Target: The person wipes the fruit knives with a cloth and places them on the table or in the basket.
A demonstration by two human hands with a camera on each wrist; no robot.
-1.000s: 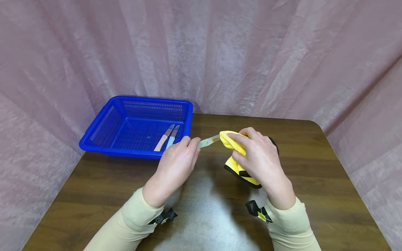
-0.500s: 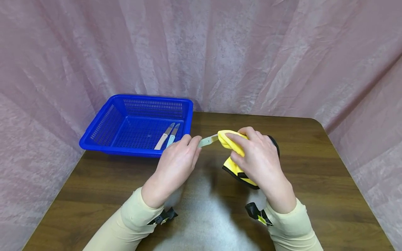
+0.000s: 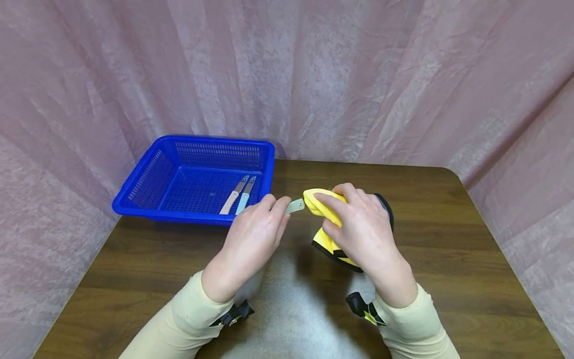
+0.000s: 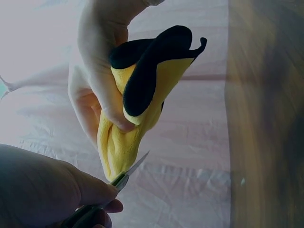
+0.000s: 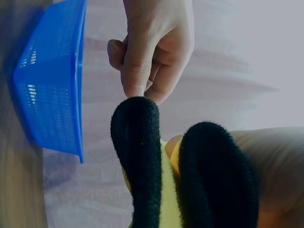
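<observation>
My left hand [image 3: 255,229] grips a small knife by its pale green handle [image 3: 294,206], pointing right. In my right hand [image 3: 365,227] is a folded yellow cloth [image 3: 327,207] with black edging, pinched between thumb and fingers. The cloth wraps over the knife's blade, so the head view shows only the handle end. In the left wrist view a short stretch of blade [image 4: 137,164] sticks out beside the cloth's lower tip. In the right wrist view the cloth's black edging [image 5: 137,142] covers the knife.
A blue plastic basket [image 3: 193,216] stands at the table's left back. Inside lie two knives, one with a beige handle [image 3: 229,203] and one with a light blue handle [image 3: 242,203]. Pink curtains [image 3: 314,80] hang behind the wooden table [image 3: 448,249].
My right hand and the cloth have slid left along the blade, up to the handle. Blade that showed between cloth and handle is now covered. My left hand has barely moved.
</observation>
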